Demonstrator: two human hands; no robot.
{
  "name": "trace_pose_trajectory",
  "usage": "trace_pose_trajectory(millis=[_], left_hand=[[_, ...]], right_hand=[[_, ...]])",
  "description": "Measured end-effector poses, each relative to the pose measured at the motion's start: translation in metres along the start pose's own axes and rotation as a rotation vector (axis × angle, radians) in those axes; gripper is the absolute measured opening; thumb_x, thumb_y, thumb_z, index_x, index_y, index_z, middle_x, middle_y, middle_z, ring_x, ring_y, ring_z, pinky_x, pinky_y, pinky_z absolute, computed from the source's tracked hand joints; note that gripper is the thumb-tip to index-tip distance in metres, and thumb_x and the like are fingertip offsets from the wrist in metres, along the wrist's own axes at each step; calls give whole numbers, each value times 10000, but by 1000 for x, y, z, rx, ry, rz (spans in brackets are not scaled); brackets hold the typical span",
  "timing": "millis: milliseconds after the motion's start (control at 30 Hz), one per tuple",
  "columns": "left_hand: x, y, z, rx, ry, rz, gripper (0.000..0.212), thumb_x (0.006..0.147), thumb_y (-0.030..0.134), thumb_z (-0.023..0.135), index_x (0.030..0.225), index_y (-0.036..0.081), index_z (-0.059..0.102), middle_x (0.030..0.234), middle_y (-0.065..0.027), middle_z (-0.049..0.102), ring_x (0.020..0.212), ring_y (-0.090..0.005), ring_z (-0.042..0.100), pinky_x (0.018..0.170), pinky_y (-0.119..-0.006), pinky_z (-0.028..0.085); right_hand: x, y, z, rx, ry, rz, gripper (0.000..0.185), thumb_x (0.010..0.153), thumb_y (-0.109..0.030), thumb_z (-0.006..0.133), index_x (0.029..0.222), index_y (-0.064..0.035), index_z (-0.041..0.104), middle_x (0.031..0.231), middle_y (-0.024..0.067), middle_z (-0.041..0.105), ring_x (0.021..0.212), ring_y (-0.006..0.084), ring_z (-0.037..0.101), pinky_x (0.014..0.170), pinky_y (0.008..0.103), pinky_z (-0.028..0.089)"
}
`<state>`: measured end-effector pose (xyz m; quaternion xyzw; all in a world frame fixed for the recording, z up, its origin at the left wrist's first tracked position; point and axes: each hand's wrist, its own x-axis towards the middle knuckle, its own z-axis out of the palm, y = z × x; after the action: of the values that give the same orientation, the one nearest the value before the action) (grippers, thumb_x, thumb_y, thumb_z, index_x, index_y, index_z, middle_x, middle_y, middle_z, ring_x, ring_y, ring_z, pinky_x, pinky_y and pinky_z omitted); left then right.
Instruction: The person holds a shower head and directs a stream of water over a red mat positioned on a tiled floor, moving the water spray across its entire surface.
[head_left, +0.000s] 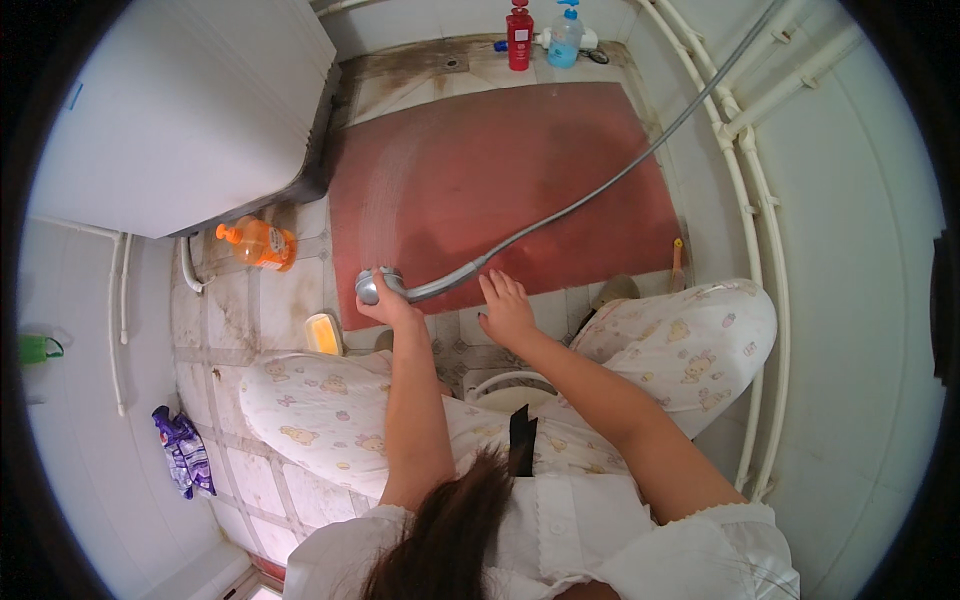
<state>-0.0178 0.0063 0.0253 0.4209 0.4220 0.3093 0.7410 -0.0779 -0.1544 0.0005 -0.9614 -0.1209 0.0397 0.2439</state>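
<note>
My left hand (394, 306) is closed around a chrome handheld shower head (367, 287). A fan of water (388, 199) sprays from it, away from me, across a red mat (487, 161) on the tiled floor. From the handle a grey metal shower hose (600, 189) runs up to the top right. My right hand (510, 311) hovers just below the hose, near the mat's front edge, holding nothing with fingers slightly spread. To the left of my left hand, a dish (336, 346) holding yellow soap (323, 332) lies on the tiles.
An orange pump bottle (264, 244) lies on its side by a white appliance (202, 105). Red (519, 41) and blue (565, 41) pump bottles stand at the back wall. White pipes (750, 217) line the right wall. A purple packet (184, 454) lies left. An orange-handled tool (678, 262) lies beside the mat.
</note>
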Motion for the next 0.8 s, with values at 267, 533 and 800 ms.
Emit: trace_pose_trajectory(millis=[267,533,800], left_hand=[[3,15,-5,0,234,-12,637,693,225,633,1174,107,233,1176,-119,326,993,-269,435,799,-388,437],[3,4,-2,12,113,8,629,681,180,653,1148,95,239,1127,-129,364,938,-243,460,728,-365,464],[-22,-29,8,156,-298,-119,615,663,146,677,1118,84,269,1033,-122,401,789,-202,494,576,-296,459]], right_hand=[[-1,1,6,20,-13,-22,643,657,-182,584,1214,-26,302,1254,172,302,1175,287,267,953,412,228],[-3,3,3,37,17,-13,630,667,-173,578,1209,-9,303,1240,180,317,1158,299,290,946,405,242],[-3,9,2,65,76,0,600,681,-175,569,1194,3,314,1213,190,347,1127,311,327,926,404,267]])
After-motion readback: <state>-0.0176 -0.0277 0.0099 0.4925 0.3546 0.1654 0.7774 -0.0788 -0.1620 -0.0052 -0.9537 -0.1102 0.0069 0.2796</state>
